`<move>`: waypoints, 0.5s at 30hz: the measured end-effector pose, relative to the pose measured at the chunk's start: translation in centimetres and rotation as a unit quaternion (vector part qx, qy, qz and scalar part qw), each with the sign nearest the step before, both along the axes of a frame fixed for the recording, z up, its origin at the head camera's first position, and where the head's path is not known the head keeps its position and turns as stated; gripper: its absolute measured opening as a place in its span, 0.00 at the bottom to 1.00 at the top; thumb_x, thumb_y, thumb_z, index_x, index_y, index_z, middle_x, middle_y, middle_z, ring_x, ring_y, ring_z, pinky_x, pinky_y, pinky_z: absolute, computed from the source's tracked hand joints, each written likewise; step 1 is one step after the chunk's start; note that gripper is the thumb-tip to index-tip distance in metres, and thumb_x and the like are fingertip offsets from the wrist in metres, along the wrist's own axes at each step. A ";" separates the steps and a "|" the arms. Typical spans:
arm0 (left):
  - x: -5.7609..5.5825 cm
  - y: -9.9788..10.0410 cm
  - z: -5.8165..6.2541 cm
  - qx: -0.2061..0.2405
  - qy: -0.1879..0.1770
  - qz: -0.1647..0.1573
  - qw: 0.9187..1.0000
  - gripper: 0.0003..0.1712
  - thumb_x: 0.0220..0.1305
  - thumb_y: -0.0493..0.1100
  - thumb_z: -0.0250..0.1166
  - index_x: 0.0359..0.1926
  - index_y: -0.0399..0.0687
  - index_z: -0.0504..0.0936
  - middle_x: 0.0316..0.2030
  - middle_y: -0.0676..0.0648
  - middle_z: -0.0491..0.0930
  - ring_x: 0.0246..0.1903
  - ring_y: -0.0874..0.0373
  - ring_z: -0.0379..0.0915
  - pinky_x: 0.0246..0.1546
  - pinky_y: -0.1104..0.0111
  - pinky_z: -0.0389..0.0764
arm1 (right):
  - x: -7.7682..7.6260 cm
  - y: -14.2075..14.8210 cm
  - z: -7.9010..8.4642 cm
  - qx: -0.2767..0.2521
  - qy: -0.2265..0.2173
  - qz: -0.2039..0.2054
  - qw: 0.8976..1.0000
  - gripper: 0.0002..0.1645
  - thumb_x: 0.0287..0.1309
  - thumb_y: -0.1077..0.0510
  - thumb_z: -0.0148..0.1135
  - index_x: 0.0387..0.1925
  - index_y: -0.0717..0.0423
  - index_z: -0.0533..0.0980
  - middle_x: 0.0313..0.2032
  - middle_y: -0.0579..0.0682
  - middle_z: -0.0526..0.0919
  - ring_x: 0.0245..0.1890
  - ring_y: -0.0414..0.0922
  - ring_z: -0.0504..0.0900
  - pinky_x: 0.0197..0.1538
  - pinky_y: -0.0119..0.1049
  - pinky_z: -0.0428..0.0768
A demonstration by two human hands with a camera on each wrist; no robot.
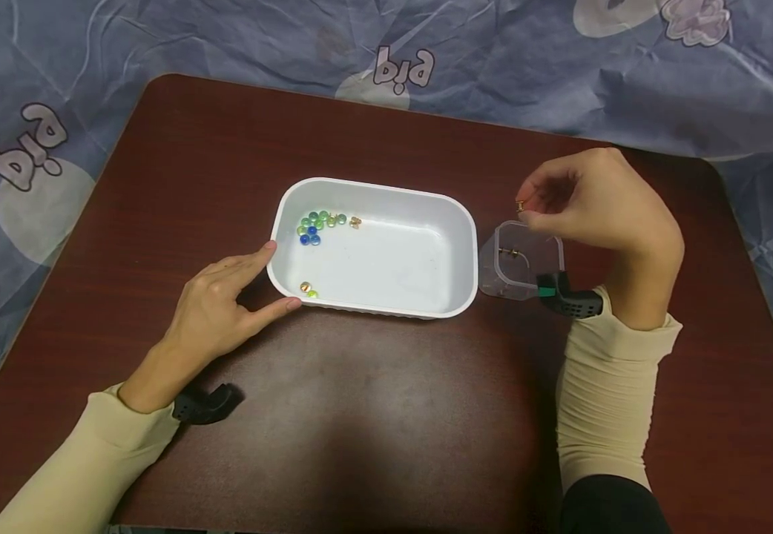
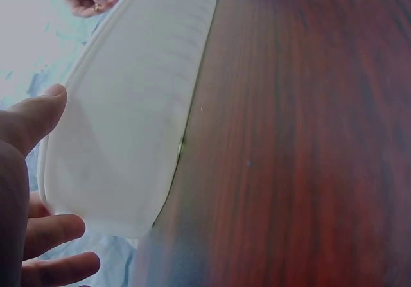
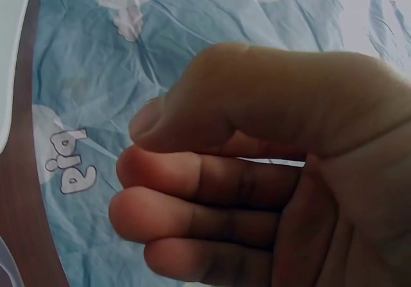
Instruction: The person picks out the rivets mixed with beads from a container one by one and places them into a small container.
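In the head view, my right hand [image 1: 616, 196] pinches a small gold metal piece [image 1: 520, 206] between thumb and fingers; its exact kind is too small to tell. Below that hand stands a clear plastic container [image 1: 493, 278] with a few similar gold pieces [image 1: 510, 253] inside. My left hand [image 1: 216, 308] touches the left end of a white tub [image 1: 453, 311], thumb on the near rim and fingers at the left side. Green and blue glass marbles [image 1: 313, 231] lie in the tub's far left, beside a rose-gold piece [image 1: 356, 222].
Two more marbles [image 1: 308, 290] sit in the tub's near left corner. The dark brown table [image 1: 333, 415] has rounded corners. Behind it hangs a wrinkled blue-grey printed cloth [image 1: 253, 44]. Black camera mounts [image 1: 206, 404] are strapped at both wrists.
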State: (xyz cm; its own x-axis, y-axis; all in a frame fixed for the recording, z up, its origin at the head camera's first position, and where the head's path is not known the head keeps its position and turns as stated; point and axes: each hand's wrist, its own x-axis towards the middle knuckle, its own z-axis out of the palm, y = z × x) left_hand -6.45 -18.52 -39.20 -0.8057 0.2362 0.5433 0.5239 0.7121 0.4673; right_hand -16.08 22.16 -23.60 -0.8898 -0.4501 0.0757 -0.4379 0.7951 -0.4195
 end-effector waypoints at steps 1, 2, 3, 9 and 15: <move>0.0 0.0 0.0 0.000 0.001 0.000 1.000 0.50 0.59 0.76 0.57 0.60 0.35 0.79 0.48 0.33 0.83 0.44 0.38 0.81 0.43 0.46 0.79 | 0.0 0.2 0.1 -0.002 -0.001 -0.003 1.000 0.07 0.46 0.66 0.71 0.28 0.52 0.84 0.23 0.42 0.83 0.22 0.34 0.77 0.30 0.20 0.71; 0.0 0.0 0.0 0.000 0.001 -0.001 1.000 0.50 0.59 0.76 0.57 0.60 0.35 0.79 0.47 0.33 0.83 0.44 0.38 0.81 0.43 0.46 0.79 | 0.1 0.4 0.1 -0.003 0.000 -0.008 1.000 0.06 0.46 0.66 0.71 0.28 0.52 0.84 0.23 0.42 0.83 0.23 0.34 0.77 0.30 0.20 0.71; 0.0 0.0 0.0 0.000 0.002 -0.001 1.000 0.50 0.59 0.76 0.57 0.60 0.35 0.79 0.47 0.33 0.83 0.44 0.38 0.81 0.43 0.46 0.79 | 0.1 0.6 0.2 -0.004 -0.001 -0.011 1.000 0.06 0.46 0.65 0.72 0.28 0.53 0.84 0.23 0.43 0.83 0.23 0.34 0.77 0.30 0.20 0.71; 0.0 0.0 0.1 -0.002 -0.002 0.001 1.000 0.50 0.59 0.76 0.57 0.60 0.35 0.79 0.47 0.33 0.82 0.44 0.38 0.81 0.43 0.45 0.79 | 0.3 1.7 0.6 -0.003 0.003 -0.036 0.999 0.05 0.48 0.63 0.72 0.29 0.53 0.84 0.24 0.41 0.83 0.24 0.33 0.77 0.30 0.21 0.70; 0.1 0.0 0.1 -0.004 -0.006 0.003 1.000 0.51 0.59 0.77 0.56 0.60 0.34 0.79 0.47 0.32 0.82 0.44 0.37 0.81 0.43 0.45 0.79 | 0.5 2.8 0.8 -0.024 0.003 -0.058 0.998 0.04 0.49 0.63 0.71 0.31 0.55 0.84 0.24 0.35 0.83 0.25 0.30 0.77 0.32 0.19 0.69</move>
State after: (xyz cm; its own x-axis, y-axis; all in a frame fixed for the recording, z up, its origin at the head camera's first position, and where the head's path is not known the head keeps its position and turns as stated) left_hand -6.35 -18.47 -39.09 -0.8136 0.2352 0.5317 0.5138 0.7189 0.4682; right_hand -15.57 24.97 -22.76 -0.9349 -0.3405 0.1002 -0.3473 0.8193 -0.4562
